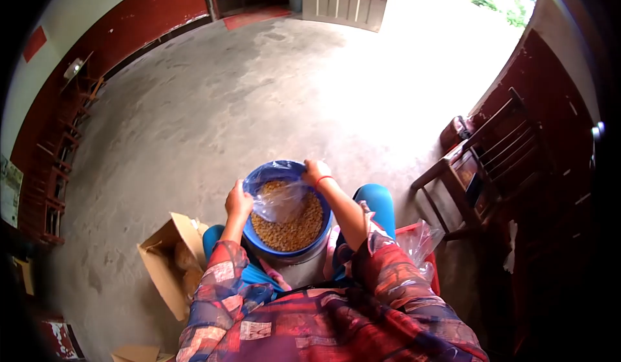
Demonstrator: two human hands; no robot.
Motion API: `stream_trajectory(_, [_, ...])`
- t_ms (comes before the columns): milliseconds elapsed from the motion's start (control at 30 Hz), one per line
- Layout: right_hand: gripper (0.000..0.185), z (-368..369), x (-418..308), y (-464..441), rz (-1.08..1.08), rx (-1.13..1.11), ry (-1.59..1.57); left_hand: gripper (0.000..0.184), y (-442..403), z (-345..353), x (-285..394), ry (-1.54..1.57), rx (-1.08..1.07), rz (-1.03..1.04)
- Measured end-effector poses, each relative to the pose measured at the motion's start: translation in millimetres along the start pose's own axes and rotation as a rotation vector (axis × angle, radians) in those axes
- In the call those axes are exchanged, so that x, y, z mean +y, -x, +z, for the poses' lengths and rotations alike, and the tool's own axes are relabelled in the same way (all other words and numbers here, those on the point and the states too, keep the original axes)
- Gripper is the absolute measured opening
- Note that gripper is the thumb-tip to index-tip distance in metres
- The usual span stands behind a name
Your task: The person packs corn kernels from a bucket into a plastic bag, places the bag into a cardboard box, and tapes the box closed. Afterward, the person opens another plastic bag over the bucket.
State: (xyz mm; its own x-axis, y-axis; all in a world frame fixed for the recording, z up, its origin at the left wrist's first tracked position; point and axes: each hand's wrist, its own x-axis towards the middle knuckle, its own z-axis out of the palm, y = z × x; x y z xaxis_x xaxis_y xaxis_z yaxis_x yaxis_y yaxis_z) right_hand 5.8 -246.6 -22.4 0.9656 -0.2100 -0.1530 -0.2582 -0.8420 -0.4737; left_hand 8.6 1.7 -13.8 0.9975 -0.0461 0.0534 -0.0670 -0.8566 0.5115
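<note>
A blue basin (326, 223) full of small yellowish-brown pieces (294, 230), like nuts or beans, stands between my knees. Over its far half a clear plastic bag (279, 201) is stretched between my two hands. My left hand (239, 201) has its fingers closed on the bag's left side, at the basin's rim. At the far right of the rim, my right hand (315, 172), with a red band at the wrist, pinches the bag's other side. The fingertips of both hands are partly hidden. What the basin rests on is mostly covered by it.
An open cardboard box (158, 265) with brownish contents sits at my left. On my right is a red container (407, 232) with clear plastic bags (422, 249). A wooden chair (479, 168) stands farther right, and stools (55, 187) line the left wall.
</note>
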Motion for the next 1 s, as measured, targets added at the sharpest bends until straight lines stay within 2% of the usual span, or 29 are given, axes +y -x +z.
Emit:
stream_trajectory(467, [0.028,5.2,0.5,0.6,0.038,-0.047,-0.001,0.036,-0.7,-0.8,-1.1,-0.003,-0.032,-0.021])
stream_trajectory(667, [0.025,-1.8,0.4,5.5,-0.022,-0.058,-0.011,0.036,5.9,-5.0,2.2,0.025,0.0,-0.01])
stream_trajectory(1000, [0.027,3.7,6.1,12.1,-0.06,0.034,-0.059,0.039,9.0,-4.3,-1.2,0.033,0.014,0.028])
